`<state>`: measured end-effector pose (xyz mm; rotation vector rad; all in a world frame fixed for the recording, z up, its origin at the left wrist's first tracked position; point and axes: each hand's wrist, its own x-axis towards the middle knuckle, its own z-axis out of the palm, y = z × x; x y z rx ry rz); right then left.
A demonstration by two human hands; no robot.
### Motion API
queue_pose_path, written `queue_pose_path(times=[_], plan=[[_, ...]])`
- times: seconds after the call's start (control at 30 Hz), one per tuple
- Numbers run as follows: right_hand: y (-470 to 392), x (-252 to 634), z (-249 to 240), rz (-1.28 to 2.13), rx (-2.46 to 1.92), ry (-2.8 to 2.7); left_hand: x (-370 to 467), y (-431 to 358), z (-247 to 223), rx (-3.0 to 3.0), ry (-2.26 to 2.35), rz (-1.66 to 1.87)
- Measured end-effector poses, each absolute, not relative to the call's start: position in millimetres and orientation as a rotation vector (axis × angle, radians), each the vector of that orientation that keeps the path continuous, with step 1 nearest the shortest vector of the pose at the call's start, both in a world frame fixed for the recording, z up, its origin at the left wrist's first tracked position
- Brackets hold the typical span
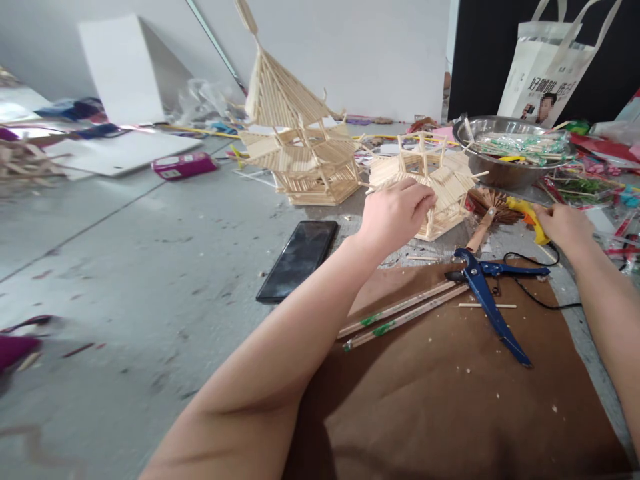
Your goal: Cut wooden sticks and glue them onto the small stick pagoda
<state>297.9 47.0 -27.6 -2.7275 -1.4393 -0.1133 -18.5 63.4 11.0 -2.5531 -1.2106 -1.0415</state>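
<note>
My right hand (570, 227) is wrapped round a yellow hot glue gun (541, 225), whose nozzle end points left. My left hand (397, 208) is closed in a pinch in front of the smaller wooden-stick pavilion (453, 183) and covers part of it. What its fingertips hold, if anything, is hidden, and I cannot tell whether they touch the pavilion. Behind and to the left stands a taller stick pagoda (305, 157) with a pointed roof. Blue-handled cutters (483, 287) lie on the brown sheet (450, 400) below, beside two wrapped pairs of chopsticks (400, 319) and a short loose stick (487, 306).
A black phone (299, 260) lies left of my forearm. At the back right, a metal bowl (493, 167) holds wrapped chopsticks, with a white bag (543, 73) behind it. A brown pleated piece (493, 207) and a black cable (540, 297) lie near the glue gun.
</note>
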Motion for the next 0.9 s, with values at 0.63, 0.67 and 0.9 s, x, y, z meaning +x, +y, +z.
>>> queue_pose_path(times=[0.63,0.67,0.9], plan=[[39.2,294.1,-19.0,-0.188,-2.466,-1.442,-50.1,57.5,33.7,-2.364,-1.284,-1.356],[38.6,291.6,-17.1,-0.212,-2.407,-1.454,-51.6,57.2,34.9,-2.359,-1.309,-1.364],[33.4,254.2,2.8,-0.389,-2.020,-1.699,-63.3,58.8,60.5,-2.403,-1.528,-1.269]])
